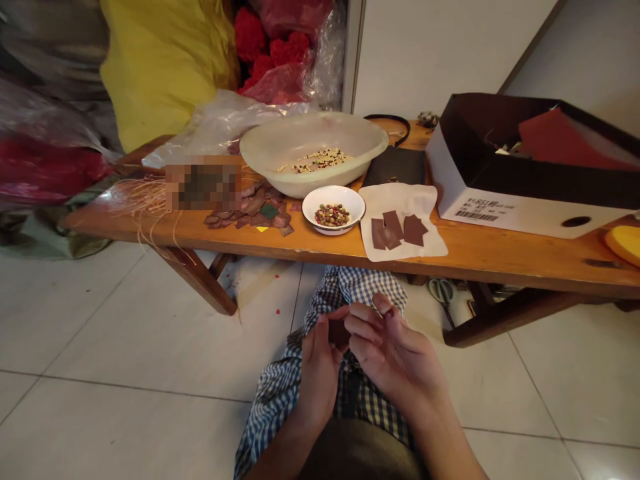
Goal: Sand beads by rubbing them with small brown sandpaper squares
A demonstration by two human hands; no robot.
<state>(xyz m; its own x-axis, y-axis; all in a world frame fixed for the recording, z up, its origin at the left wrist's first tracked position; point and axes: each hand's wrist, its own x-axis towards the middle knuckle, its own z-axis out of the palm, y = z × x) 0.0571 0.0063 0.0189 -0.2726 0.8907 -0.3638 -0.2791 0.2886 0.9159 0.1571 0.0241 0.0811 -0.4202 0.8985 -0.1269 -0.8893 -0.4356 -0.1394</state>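
My left hand (320, 363) and my right hand (387, 350) meet over my lap, above checked cloth (367, 287). Both have their fingers curled together around a small dark brown piece (339, 331), which is mostly hidden between them. On the low wooden bench (500, 257) ahead, a white sheet (407, 223) carries three brown squares (397, 230). A small white bowl (334, 210) of mixed beads stands beside it. A large pale basin (313, 157) with more beads sits behind.
A pile of brown pieces (255, 210) and pale straw strands (145, 197) lie on the bench's left. An open dark box (530, 163) stands at the right, a yellow object (625, 243) at the edge. Scissors (441, 291) lie beneath. Plastic bags (165, 60) are stacked behind.
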